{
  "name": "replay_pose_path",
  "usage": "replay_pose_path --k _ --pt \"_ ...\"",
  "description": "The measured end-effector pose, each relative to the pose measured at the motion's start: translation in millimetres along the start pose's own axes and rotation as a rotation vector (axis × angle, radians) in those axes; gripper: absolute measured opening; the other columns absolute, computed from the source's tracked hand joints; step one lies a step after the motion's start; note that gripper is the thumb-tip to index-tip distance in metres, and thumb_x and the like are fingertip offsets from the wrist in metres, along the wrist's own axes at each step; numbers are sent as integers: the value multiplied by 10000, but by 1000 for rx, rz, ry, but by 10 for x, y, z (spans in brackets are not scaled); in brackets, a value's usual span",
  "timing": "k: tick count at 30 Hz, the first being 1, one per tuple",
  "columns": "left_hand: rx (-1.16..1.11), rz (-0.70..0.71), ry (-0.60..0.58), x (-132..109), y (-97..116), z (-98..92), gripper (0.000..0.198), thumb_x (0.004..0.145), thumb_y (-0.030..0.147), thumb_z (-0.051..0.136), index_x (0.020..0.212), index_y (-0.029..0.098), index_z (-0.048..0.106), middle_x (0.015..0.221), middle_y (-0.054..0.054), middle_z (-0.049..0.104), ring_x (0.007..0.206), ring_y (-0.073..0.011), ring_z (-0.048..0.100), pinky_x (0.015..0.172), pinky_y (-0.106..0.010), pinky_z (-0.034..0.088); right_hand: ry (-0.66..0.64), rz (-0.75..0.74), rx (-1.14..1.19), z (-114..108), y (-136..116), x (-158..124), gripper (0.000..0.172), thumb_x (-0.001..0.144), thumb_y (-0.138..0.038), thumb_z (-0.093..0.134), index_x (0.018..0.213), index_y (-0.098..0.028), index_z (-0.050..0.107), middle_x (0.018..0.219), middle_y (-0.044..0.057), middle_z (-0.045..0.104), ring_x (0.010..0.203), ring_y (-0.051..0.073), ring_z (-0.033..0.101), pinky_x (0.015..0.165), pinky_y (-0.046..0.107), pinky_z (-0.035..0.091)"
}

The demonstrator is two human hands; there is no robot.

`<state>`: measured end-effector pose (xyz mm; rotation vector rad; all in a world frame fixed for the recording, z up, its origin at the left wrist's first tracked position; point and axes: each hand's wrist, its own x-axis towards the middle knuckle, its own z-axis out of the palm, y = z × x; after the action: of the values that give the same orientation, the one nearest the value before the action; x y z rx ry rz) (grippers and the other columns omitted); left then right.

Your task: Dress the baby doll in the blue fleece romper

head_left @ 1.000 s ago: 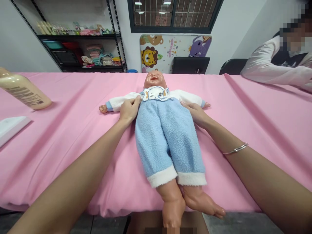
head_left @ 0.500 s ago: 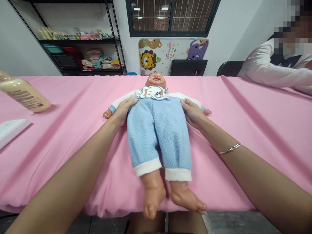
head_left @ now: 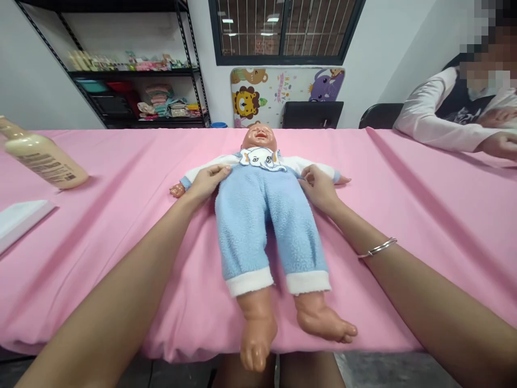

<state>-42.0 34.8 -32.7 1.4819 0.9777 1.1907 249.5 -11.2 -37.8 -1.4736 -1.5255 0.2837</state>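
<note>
Baby doll (head_left: 258,199) is being steadied on its back, lying lengthwise on a pink cloth (head_left: 81,226), with its head pointing away from the wearer and its feet by the near edge. Its torso is being touched from both sides. The left hand (head_left: 208,183) is being laid at the sleeve and romper edge, its fingers (head_left: 220,171) kept together, while the right hand (head_left: 319,188) is being pressed on the opposite side, its fingers (head_left: 309,173) slightly curled and close together. Whether either hand is clamped on the cloth of the doll cannot be told. The doll is being judged light, with smooth, stiff vinyl limbs likely to slip and a soft fleece romper (head_left: 242,231) that gives easily, so the torso seems the surest hold. A cream bottle (head_left: 44,161) is lying near the left edge, and a co-worker's hands (head_left: 501,144) are being rested far to the right.
</note>
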Motion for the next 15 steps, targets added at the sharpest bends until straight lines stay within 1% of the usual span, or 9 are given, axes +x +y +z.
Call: replay_pose_path --k 2,3,4,6,7,8,11,13,15 --pt "79 28 -21 3 -36 16 321 860 469 637 931 162 697 949 -42 692 875 -160 600 817 -252 451 112 -156 21 -82 -308 -126 170 762 -126 638 816 -194 491 817 19 578 774 182 547 701 307 415" --pt "102 43 -7 5 -49 27 318 897 455 584 937 160 695 992 -51 697 923 -169 604 851 -258 447 102 -250 67 -139 -514 -238 153 797 -158 642 844 -191 500 824 20 580 756 174 552 676 296 425" --pt "122 54 24 10 -58 39 316 921 438 546 923 157 690 1005 -55 699 940 -173 605 865 -260 444 6 -367 96 -197 -734 -380 112 852 -194 625 850 -190 513 797 13 579 720 160 549 657 285 432" --pt "177 53 89 22 -66 61 314 941 410 511 873 152 676 974 -54 700 909 -172 603 849 -259 441 -286 -646 78 -294 -1146 -723 104 913 -212 603 831 -181 548 774 7 589 699 141 548 652 268 441" --pt "207 48 112 29 -68 69 317 943 407 510 851 150 670 940 -50 696 875 -169 598 827 -257 438 -456 -781 18 -319 -1306 -900 103 908 -225 634 848 -170 571 796 15 600 706 143 549 631 265 437" --pt "224 42 126 37 -71 74 325 945 412 509 836 148 664 902 -45 688 839 -166 589 803 -257 435 -565 -892 -80 -325 -1425 -1065 146 880 -242 681 819 -159 578 811 31 602 704 155 540 592 273 421" --pt "200 35 126 52 -86 72 350 948 436 496 834 146 656 815 -37 651 768 -161 563 749 -263 418 -511 -1025 -312 -250 -1549 -1413 178 776 -126 734 715 -151 568 735 44 550 657 186 489 499 300 329" --pt "164 40 116 55 -94 66 361 948 444 482 832 145 647 796 -36 630 755 -160 552 743 -266 409 -436 -1056 -371 -174 -1531 -1524 163 759 -57 672 681 -150 563 684 42 511 627 187 458 484 305 288" --pt "162 43 116 57 -99 63 351 937 442 487 818 147 635 786 -32 610 739 -157 536 735 -267 402 -424 -1088 -370 -116 -1522 -1587 130 776 -71 622 686 -148 569 672 43 492 609 185 432 485 313 267"
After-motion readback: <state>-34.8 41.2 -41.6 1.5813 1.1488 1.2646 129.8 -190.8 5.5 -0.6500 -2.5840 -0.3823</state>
